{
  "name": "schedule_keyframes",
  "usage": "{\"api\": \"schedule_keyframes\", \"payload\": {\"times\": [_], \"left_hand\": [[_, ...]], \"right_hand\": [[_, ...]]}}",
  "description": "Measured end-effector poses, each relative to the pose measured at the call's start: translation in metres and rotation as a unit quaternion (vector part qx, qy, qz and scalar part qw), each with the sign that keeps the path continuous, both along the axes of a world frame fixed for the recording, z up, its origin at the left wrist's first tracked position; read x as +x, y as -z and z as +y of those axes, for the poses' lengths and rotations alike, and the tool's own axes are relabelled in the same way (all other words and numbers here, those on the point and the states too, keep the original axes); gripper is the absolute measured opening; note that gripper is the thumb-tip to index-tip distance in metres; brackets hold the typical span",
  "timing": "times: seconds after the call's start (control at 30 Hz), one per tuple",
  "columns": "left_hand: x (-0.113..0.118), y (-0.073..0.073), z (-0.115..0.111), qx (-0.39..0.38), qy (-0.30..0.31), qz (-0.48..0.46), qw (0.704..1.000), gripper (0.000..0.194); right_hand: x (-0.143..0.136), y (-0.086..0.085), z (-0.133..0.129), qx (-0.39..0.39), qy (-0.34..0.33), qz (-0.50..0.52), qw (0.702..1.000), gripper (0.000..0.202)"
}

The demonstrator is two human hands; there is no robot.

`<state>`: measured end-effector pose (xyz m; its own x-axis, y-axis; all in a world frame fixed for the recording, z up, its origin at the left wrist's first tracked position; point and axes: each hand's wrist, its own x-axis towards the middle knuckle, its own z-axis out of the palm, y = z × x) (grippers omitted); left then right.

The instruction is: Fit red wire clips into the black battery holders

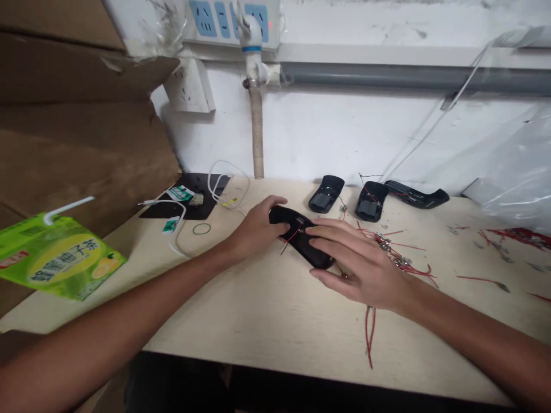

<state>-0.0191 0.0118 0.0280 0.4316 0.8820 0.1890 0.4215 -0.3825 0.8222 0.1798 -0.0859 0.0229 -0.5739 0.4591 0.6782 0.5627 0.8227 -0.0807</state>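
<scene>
Between my hands is a black curved plastic shell [307, 244], tilted above the table, with a small part and thin red and black wires on its inner face. My left hand [258, 226] grips its upper left end, thumb on the inside. My right hand [361, 261] is closed around the lower right end, fingertips on the inner face by the small part. Just behind my right hand lies a heap of small metal parts with red wires [394, 252]. More red wires [370, 338] show below that hand.
Similar black shells [326, 194] stand along the wall, one with wires [371, 201] and one on its side [417, 195]. A green drink carton [60, 255] with a straw is at left, near cardboard [77, 126]. A white cable [183, 221] and rubber band [201, 229] lie nearby.
</scene>
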Motion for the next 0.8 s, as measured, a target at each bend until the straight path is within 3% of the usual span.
{"api": "schedule_keyframes", "payload": {"times": [0.07, 0.17, 0.27, 0.37, 0.5, 0.6, 0.7, 0.8], "left_hand": [[-0.001, 0.001, 0.002, 0.070, 0.005, 0.057, 0.996, 0.033], [-0.002, 0.001, 0.002, 0.159, 0.023, 0.107, 0.981, 0.034], [-0.002, 0.000, 0.001, 0.192, 0.026, 0.133, 0.972, 0.038], [-0.002, -0.002, -0.001, 0.199, 0.041, 0.133, 0.970, 0.043], [-0.002, -0.003, -0.004, 0.215, 0.062, 0.123, 0.967, 0.047], [-0.002, -0.004, -0.006, 0.227, 0.074, 0.111, 0.965, 0.048], [-0.002, -0.002, -0.007, 0.233, 0.090, 0.099, 0.963, 0.049], [0.000, 0.001, -0.008, 0.235, 0.099, 0.094, 0.962, 0.045]], "right_hand": [[0.004, -0.006, -0.002, -0.031, -0.007, 0.022, 0.999, 0.037], [0.015, -0.015, 0.003, -0.056, 0.066, 0.050, 0.995, 0.024], [0.030, -0.016, 0.016, -0.083, 0.159, 0.027, 0.983, 0.017], [0.041, -0.006, 0.028, -0.145, 0.205, -0.014, 0.968, 0.012], [0.041, 0.006, 0.032, -0.195, 0.199, -0.057, 0.959, 0.013], [0.037, 0.002, 0.029, -0.191, 0.187, -0.033, 0.963, 0.016], [0.032, -0.011, 0.023, -0.193, 0.186, 0.041, 0.962, 0.012], [0.027, -0.021, 0.017, -0.264, 0.158, 0.183, 0.934, 0.010]]}}
